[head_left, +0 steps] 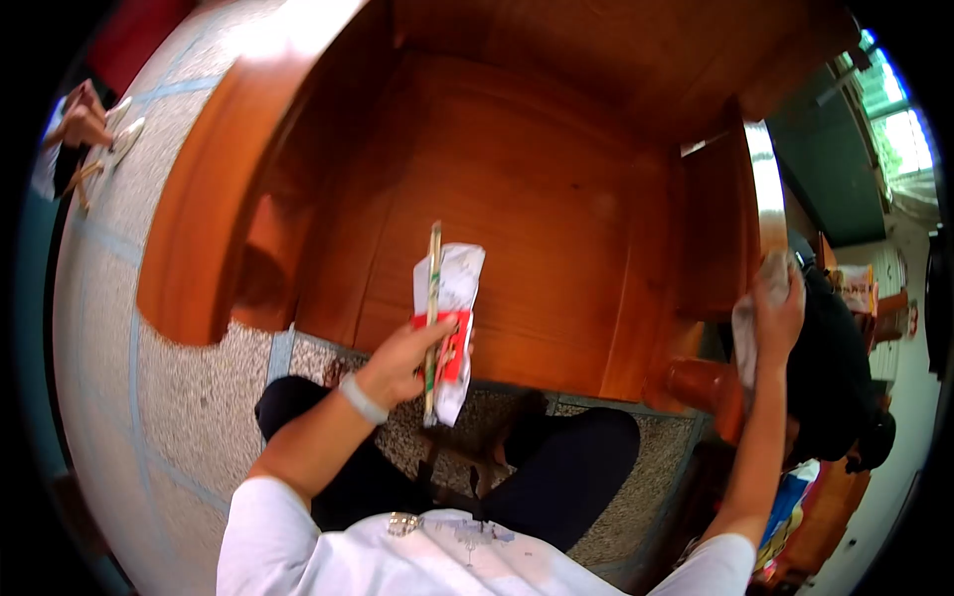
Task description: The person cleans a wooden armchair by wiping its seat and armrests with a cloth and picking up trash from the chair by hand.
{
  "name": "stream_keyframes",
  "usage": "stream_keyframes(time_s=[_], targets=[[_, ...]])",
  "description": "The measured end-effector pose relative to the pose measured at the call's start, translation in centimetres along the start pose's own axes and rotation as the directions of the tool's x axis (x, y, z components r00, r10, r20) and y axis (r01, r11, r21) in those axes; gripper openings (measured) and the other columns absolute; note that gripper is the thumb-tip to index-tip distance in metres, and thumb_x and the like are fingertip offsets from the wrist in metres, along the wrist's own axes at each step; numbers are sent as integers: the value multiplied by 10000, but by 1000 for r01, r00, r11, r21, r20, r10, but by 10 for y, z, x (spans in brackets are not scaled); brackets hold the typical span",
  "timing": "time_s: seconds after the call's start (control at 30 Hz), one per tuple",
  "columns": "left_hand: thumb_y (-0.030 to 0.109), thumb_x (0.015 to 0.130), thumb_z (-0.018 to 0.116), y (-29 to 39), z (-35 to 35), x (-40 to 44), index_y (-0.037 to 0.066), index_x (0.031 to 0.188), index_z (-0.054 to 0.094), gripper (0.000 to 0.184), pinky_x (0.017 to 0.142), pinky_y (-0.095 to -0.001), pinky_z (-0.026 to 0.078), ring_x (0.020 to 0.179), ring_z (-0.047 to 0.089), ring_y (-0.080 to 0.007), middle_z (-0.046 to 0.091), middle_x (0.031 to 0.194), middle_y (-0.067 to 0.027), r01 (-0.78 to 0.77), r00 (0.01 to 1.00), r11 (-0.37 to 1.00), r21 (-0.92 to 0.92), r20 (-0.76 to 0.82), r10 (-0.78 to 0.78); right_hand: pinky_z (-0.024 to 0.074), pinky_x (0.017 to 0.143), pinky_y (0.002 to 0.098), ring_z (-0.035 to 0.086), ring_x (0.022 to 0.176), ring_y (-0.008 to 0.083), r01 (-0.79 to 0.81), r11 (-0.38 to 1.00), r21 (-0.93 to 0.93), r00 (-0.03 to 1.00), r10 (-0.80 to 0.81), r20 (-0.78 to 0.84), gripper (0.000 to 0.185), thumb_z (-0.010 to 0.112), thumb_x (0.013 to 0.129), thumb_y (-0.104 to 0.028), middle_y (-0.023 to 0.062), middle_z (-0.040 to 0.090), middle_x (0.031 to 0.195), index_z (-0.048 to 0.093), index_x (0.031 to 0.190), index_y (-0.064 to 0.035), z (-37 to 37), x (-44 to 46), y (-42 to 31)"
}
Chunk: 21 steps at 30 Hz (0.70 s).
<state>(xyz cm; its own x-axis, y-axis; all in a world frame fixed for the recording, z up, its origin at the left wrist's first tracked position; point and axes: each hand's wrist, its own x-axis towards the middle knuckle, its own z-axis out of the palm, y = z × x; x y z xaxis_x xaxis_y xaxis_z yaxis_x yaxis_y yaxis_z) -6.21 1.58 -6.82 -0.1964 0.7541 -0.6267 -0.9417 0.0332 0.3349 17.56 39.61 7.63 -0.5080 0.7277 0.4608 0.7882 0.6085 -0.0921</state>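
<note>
In my left hand (399, 360) I hold a thin pair of wrapped chopsticks (434, 270) with green print, a red packet (456, 348) and a crumpled white paper wrapper (461, 278). This hand is over the front of the seat of a wooden armchair (517, 209). My right hand (779, 316) grips a grey cloth (745, 333) and presses it against the front end of the chair's right armrest (765, 189). The cloth hangs down beside the armrest, and its part under my fingers is hidden.
The chair's left armrest (204, 214) rises at the left. At the right, close to my right arm, is a person in dark clothes (835, 368). Another person's legs (89, 124) show at far left. Pebbled floor (199, 397) surrounds the chair; a packet (855, 286) lies farther right.
</note>
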Motion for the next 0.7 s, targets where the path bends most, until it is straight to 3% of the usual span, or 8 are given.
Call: stream_keyframes(time_s=[0.07,0.17,0.27,0.33,0.4,0.5,0.57,0.7], targets=[[204,887,558,11,-2,0,33,989,569,199,633,-297,533,727,617,-165,611,820,-68,103,994,995,-3,41,-102,395,925,386,490,1125,360,-148,988,-41,988,149,35,667,607,776,-436,233,506,1211,445,1256,-2,27,55,-8],[214,895,547,21,-4,0,26,978,573,207,646,-294,516,722,620,-164,620,830,-74,144,988,983,114,-67,-137,383,937,388,480,1148,344,-202,976,77,978,198,60,738,640,749,-461,253,487,1231,426,1277,8,55,93,4],[225,895,551,43,5,0,14,975,574,226,670,-297,513,740,621,-166,618,830,-70,189,981,958,215,-70,-178,405,891,303,511,1074,204,-292,932,214,956,274,110,703,680,773,-390,182,533,1192,428,1257,53,28,68,-18],[219,894,555,48,2,3,14,984,574,225,671,-298,509,741,618,-164,616,829,-67,221,974,961,165,-96,-207,418,860,281,539,1018,190,-201,979,35,976,197,92,620,672,795,-339,153,570,1129,456,1232,45,19,55,-31],[206,891,561,46,0,7,16,991,574,215,672,-294,505,744,614,-160,614,829,-60,250,966,954,168,-106,-234,422,853,279,543,990,177,-240,967,84,965,227,134,567,683,793,-291,138,578,1109,479,1201,44,19,57,-68],[187,893,554,42,10,4,19,997,564,198,669,-290,502,749,607,-153,611,832,-55,228,974,964,140,-15,-228,423,848,282,540,976,169,-253,956,152,967,247,54,522,714,769,-226,124,582,1094,504,1173,31,24,57,-80],[175,898,543,39,9,3,18,980,565,179,663,-290,501,731,600,-148,609,826,-52,206,977,976,77,44,-210,415,871,308,542,992,209,-136,989,53,991,135,7,522,724,753,-229,153,583,1080,516,1148,41,29,58,-86],[214,883,568,36,27,-10,27,981,578,212,646,-298,514,731,619,-169,619,839,-66,230,971,966,-114,-44,-237,411,888,373,545,993,319,-3,1000,15,999,4,-45,487,733,719,-204,195,572,1025,531,1080,54,52,57,-119]])
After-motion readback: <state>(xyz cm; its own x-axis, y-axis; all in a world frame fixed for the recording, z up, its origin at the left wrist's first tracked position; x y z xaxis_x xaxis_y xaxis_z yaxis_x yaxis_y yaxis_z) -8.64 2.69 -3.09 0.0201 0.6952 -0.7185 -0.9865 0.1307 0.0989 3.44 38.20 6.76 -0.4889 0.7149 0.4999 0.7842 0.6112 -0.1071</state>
